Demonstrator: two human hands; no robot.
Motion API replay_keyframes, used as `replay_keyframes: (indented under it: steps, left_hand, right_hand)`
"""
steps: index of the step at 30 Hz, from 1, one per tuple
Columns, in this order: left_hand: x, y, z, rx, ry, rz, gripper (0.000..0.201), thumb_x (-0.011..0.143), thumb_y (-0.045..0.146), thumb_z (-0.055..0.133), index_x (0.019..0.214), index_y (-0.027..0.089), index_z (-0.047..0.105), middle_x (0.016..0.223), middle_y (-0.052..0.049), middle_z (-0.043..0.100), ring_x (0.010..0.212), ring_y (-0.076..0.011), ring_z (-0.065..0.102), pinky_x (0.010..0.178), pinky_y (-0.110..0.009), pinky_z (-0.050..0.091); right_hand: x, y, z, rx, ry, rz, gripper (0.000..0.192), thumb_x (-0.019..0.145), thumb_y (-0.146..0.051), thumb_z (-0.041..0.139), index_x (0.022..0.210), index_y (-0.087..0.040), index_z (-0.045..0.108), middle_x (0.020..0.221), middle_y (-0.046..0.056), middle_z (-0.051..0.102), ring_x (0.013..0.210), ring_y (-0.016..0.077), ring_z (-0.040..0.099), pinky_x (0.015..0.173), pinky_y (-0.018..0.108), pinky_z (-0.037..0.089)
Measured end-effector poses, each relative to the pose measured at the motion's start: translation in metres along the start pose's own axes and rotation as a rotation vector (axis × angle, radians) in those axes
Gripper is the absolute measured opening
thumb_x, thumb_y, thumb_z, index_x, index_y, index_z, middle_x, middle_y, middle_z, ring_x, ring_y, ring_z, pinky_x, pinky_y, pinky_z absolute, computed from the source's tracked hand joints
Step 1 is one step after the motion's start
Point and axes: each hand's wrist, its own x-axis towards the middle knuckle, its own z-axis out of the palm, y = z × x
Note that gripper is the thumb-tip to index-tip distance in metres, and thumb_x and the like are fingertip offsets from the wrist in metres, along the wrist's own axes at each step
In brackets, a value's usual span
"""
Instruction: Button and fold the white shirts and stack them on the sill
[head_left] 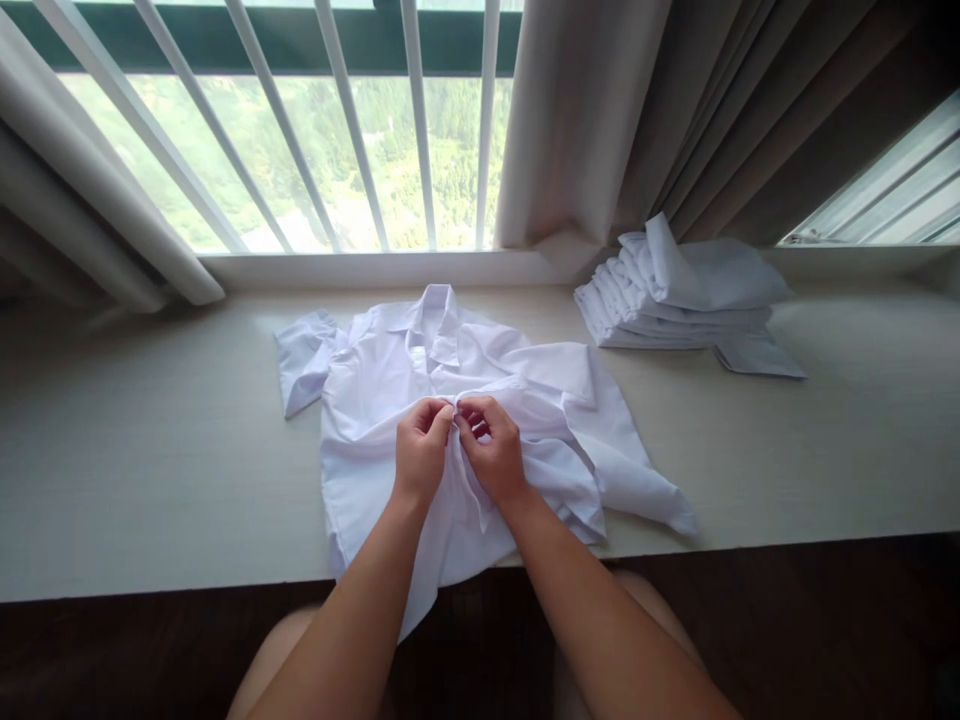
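A white collared shirt (367,400) lies front side up before me, its collar toward the window and its lower hem hanging over the near edge. My left hand (424,445) pinches the front opening about midway down the shirt. Close beside it, almost touching, my right hand (491,445) pinches the other side of the same opening, fingers curled. The cloth between my fingertips is raised a little; any button there is too small to make out. One sleeve is bunched at the far left, and the other stretches out to the right.
On the pale wooden surface (187,440), a stack of folded white garments (682,290) stands at the back right, one piece sticking out at its side. Behind are a barred window (360,150) and grey curtains (592,110). The surface's near edge runs above my knees.
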Motion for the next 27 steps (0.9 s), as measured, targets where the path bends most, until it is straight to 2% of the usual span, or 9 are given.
replay_keyframes:
  steps: [5, 10, 19, 27]
  left_hand:
    - [0.015, -0.021, 0.011, -0.033, 0.070, -0.027, 0.027, 0.090, 0.043, 0.060, 0.078, 0.019, 0.061, 0.074, 0.001, 0.058, 0.070, -0.0144, 0.054, 0.069, -0.025, 0.047]
    - [0.019, -0.031, 0.014, -0.050, 0.125, -0.063, 0.024, 0.088, 0.040, 0.063, 0.079, 0.018, 0.060, 0.076, 0.000, 0.060, 0.074, -0.0155, 0.056, 0.072, -0.026, 0.049]
    - [0.016, -0.038, 0.022, -0.195, 0.209, -0.106, 0.023, 0.088, 0.039, 0.064, 0.077, 0.019, 0.060, 0.072, 0.003, 0.057, 0.068, -0.0119, 0.053, 0.070, -0.023, 0.049]
    - [0.010, -0.035, 0.020, -0.459, 0.253, -0.189, 0.021, 0.080, 0.035, 0.073, 0.078, 0.017, 0.064, 0.071, 0.003, 0.062, 0.066, -0.0108, 0.057, 0.067, -0.021, 0.049]
  right_hand:
    - [0.016, 0.019, 0.010, -0.046, -0.006, 0.004, 0.012, 0.096, -0.030, 0.057, 0.102, -0.023, 0.064, 0.097, 0.004, 0.068, 0.086, 0.0171, 0.065, 0.075, 0.028, 0.055]
    - [0.020, 0.025, 0.016, -0.054, -0.024, 0.039, 0.012, 0.096, -0.027, 0.056, 0.103, -0.024, 0.065, 0.099, 0.005, 0.067, 0.083, 0.0168, 0.063, 0.074, 0.028, 0.055]
    - [0.020, 0.028, 0.016, -0.013, -0.005, -0.004, 0.010, 0.093, -0.023, 0.059, 0.100, -0.022, 0.066, 0.096, 0.003, 0.066, 0.074, 0.0138, 0.060, 0.069, 0.026, 0.053]
    - [0.016, 0.025, 0.020, 0.021, 0.012, -0.057, 0.011, 0.092, -0.022, 0.061, 0.101, -0.022, 0.066, 0.095, 0.003, 0.065, 0.083, 0.0163, 0.062, 0.068, 0.027, 0.053]
